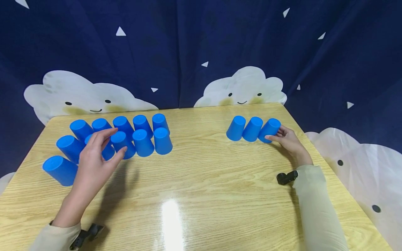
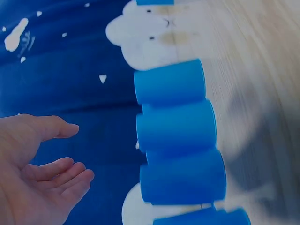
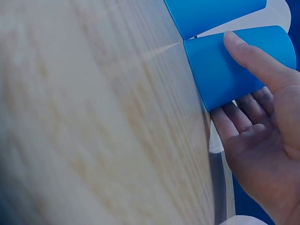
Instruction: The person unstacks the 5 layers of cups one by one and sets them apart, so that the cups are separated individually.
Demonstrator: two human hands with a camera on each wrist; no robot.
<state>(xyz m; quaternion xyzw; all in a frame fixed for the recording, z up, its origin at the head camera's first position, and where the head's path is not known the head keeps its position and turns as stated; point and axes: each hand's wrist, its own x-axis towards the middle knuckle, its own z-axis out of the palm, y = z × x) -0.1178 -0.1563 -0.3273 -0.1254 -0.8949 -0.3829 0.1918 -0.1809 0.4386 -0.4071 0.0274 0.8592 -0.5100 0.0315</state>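
Observation:
On the right side of the table, my right hand [image 1: 292, 143] holds the end blue cup [image 1: 269, 129], which stands upside down in a row of three. The right wrist view shows the thumb [image 3: 251, 55] across the side of that cup and the other fingers around its far side. Over the left group of upside-down blue cups [image 1: 143, 143], my left hand [image 1: 95, 162] hovers with thumb and fingers apart and nothing between them. In the left wrist view that hand [image 2: 42, 173] appears clear of the nearby cups [image 2: 180, 176].
Several blue cups stand in rows at the left, the nearest cup [image 1: 61, 170] toward the front. Two more cups [image 1: 235, 129] stand left of the held one. The wooden table [image 1: 213, 188] meets a dark blue curtain [image 1: 150, 45] with cloud pictures behind it.

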